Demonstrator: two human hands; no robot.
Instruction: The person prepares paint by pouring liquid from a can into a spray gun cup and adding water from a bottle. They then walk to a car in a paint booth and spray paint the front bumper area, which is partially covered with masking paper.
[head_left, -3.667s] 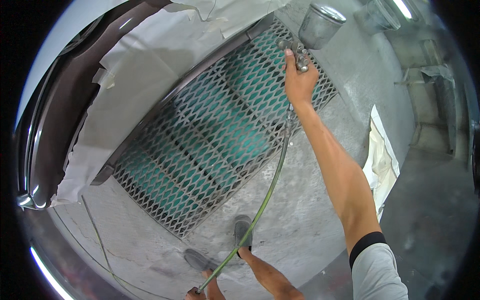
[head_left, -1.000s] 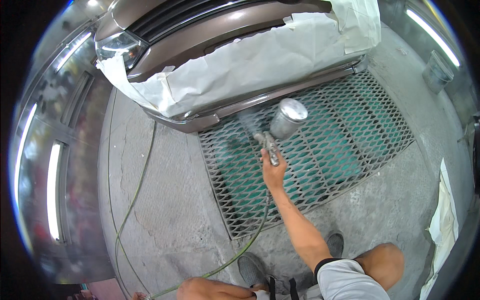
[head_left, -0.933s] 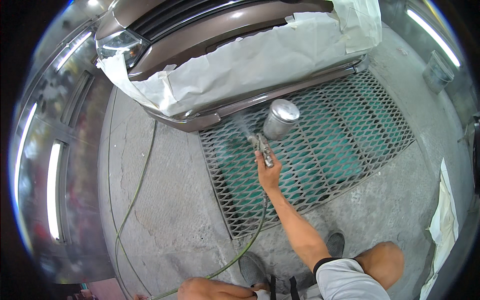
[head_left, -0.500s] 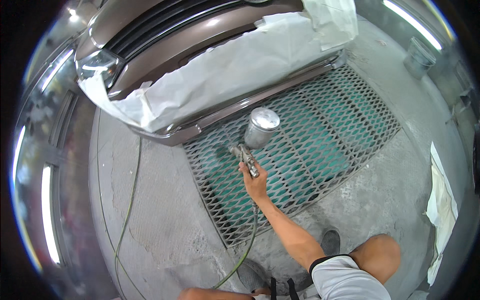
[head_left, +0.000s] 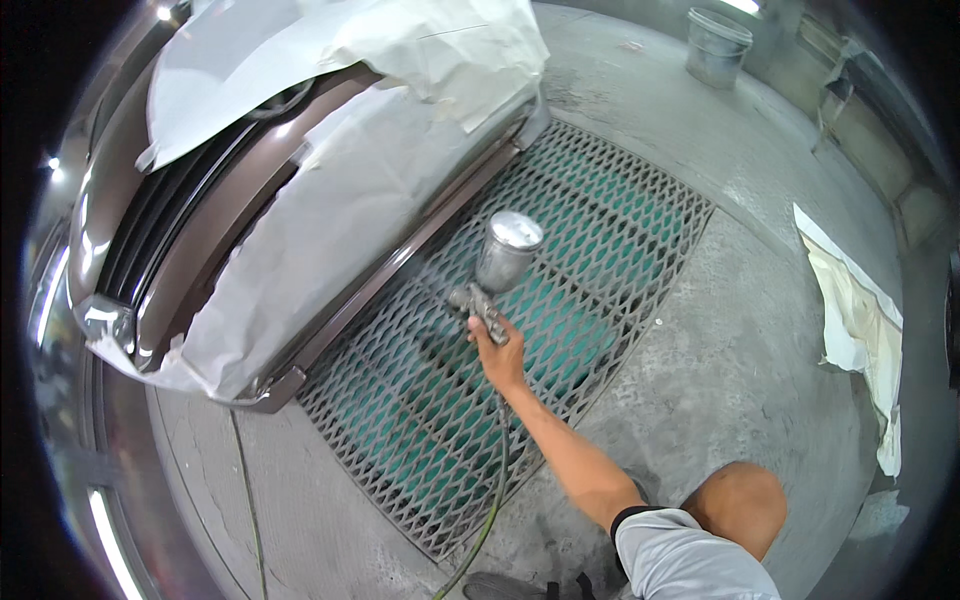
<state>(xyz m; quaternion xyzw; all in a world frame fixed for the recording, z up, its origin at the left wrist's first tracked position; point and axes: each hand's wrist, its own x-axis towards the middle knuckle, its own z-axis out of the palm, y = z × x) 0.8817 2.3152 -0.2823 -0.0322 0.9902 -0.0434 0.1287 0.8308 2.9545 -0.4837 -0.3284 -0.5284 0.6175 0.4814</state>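
Note:
My right hand (head_left: 503, 358) is wrapped round the handle of a metal spray gun (head_left: 474, 300). A silvery paint cup (head_left: 508, 250) sits on top of the gun, tilted a little. From the handle's lower end a green air hose (head_left: 499, 470) runs down toward me. The nozzle points left, toward the brown lower lip (head_left: 400, 265) of a car bumper, with a gap between them. Whether paint is coming out is hard to make out. White masking paper (head_left: 290, 230) covers the bumper above that lip. My left hand is out of sight.
A metal floor grate (head_left: 600, 220) with green material beneath lies under the gun. Another hose (head_left: 250, 500) trails over the concrete at left. A grey bucket (head_left: 718, 48) stands at the far right, and crumpled paper (head_left: 850, 300) lies along the right side.
The view has turned, so the car now slants at the left and more masking paper shows. My right hand has carried the spray gun rightward along the bumper lip.

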